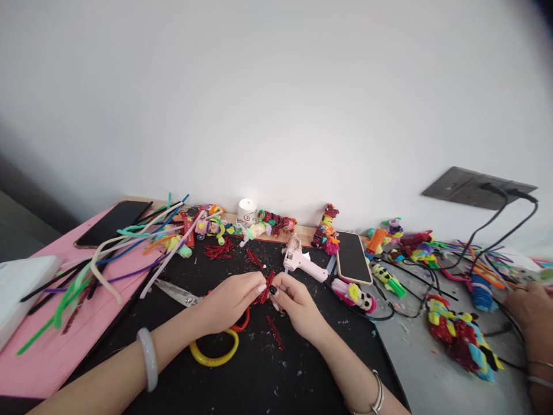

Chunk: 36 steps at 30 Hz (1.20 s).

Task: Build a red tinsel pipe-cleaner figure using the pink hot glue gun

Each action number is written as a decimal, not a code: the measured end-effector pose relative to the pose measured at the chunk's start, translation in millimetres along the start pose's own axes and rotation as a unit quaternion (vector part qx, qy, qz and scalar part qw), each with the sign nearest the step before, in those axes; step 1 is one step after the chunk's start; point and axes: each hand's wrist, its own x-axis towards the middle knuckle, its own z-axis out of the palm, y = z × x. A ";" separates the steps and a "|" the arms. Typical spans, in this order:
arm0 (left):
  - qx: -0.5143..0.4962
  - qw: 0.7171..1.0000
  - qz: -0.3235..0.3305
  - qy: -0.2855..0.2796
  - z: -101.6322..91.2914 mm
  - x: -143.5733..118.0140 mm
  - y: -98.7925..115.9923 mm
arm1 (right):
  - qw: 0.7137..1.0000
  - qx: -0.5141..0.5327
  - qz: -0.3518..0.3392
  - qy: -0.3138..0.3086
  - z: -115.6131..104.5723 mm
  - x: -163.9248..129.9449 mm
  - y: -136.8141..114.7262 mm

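Note:
Both my hands meet over the black mat, pinching a piece of red tinsel pipe cleaner between them. My left hand grips it from the left, thumb and fingers together. From the right, my right hand closes on it with thumb and forefinger. Under my left hand lie scissors with yellow and red handles, blades pointing up and left. A short red tinsel strip rests just below my hands. Beyond them sits a pale pink glue gun. More red tinsel pieces lie behind my left hand.
Loose pipe cleaners spread over a pink board at left, beside a phone. Another phone and several pipe-cleaner figures lie at right. Black cables run from a wall socket. Another person's hand is at far right.

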 end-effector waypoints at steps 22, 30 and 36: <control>0.060 0.998 -0.011 -0.012 -0.9 -0.5 -0.8 | 1.000 0.009 -0.001 -0.007 -1.6 0.2 1.2; 0.052 0.998 0.004 -0.017 -2.4 -2.3 0.0 | 0.999 0.043 0.005 -0.015 -1.7 0.6 1.2; 0.055 0.998 0.012 -0.020 -0.6 -1.6 -2.9 | 0.998 0.062 0.020 -0.023 -1.5 0.4 0.3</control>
